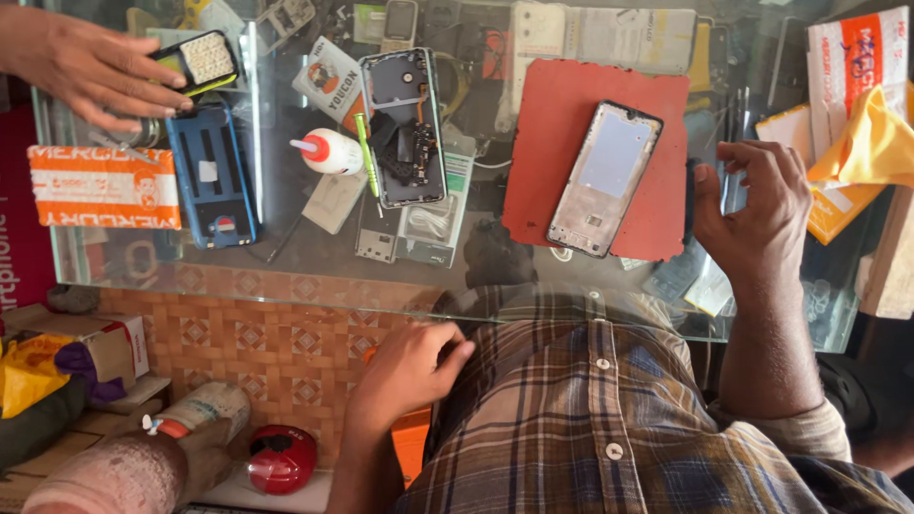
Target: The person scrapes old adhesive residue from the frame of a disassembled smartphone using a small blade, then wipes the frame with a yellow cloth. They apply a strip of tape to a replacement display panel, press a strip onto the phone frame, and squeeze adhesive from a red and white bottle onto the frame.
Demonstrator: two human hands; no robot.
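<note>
Phone frame (604,178) lies on the red mat (543,124), long axis tilted away — just left of the empty, loosely curled right hand (757,214), while the left hand (409,366) hangs below the glass, empty.

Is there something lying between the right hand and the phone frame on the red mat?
Nothing visible does. The right hand rests on the glass counter just beside the red mat, and the phone frame lies on that mat with only bare mat between them. The left hand is below the counter edge.
</note>
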